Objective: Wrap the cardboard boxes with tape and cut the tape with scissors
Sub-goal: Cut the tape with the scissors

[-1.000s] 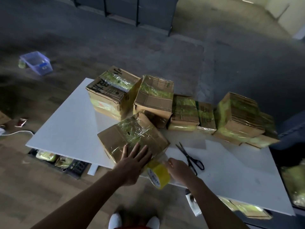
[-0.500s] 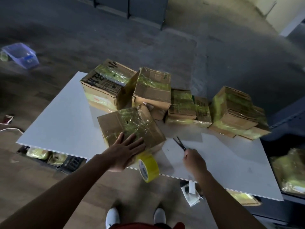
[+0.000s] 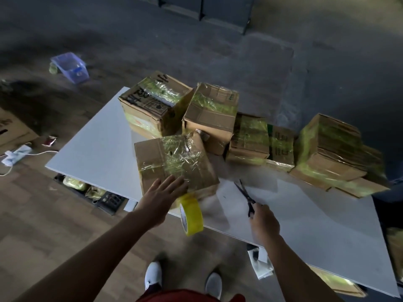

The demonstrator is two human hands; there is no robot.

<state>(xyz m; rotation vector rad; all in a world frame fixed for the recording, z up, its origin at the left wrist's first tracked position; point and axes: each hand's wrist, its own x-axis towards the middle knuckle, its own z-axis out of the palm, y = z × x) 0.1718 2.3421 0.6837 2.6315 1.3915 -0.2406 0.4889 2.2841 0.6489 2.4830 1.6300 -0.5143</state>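
A cardboard box point(image 3: 174, 162) wrapped in clear yellowish tape sits at the near edge of the white table point(image 3: 93, 149). My left hand point(image 3: 162, 198) lies flat on its near side with fingers spread. A yellow tape roll point(image 3: 192, 215) hangs off the box's front edge, over the table rim. My right hand point(image 3: 263, 221) grips the handles of black scissors point(image 3: 245, 194), whose blades are open and point away towards the box's right corner.
Several taped boxes point(image 3: 211, 114) stand in a row along the table's far side, out to the right corner point(image 3: 331, 149). A blue plastic tub point(image 3: 69, 66) lies on the floor at the far left. A power strip point(image 3: 15, 153) and more taped packets lie under the table's left edge.
My right hand let go of the tape roll, reached right to the scissors and lifted them by the handles. The roll now hangs from the box. My left hand stayed pressed on the box.
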